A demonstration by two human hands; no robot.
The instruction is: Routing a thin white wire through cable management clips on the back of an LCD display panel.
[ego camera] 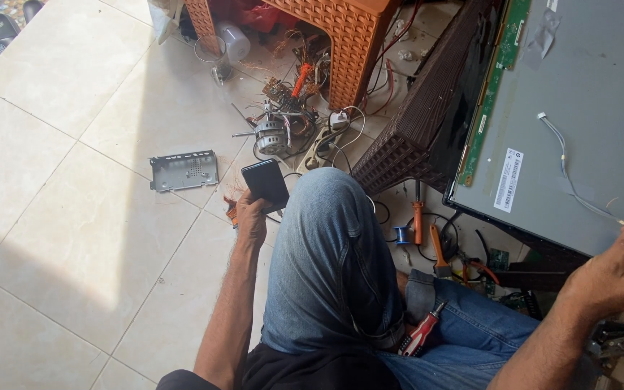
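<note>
Gripping a dark smartphone [266,183], the fingers of the left hand [250,218] are wrapped round its lower end, and the phone is held upright just beside the raised knee in blue jeans [326,253]. The fingers of the right hand [613,274] are curled together near the lower edge of a grey display panel [586,87], with a thin wire [566,170] running down toward them; whether the wire is pinched cannot be told. The panel is propped tilted against a dark woven stool [417,123]. A grey metal bracket [184,170] lies flat on the tiled floor [74,217], near the phone. A red-handled screwdriver [422,330] rests on the lap. A small motor [272,136] sits among loose wires beside an orange stool [348,43].
</note>
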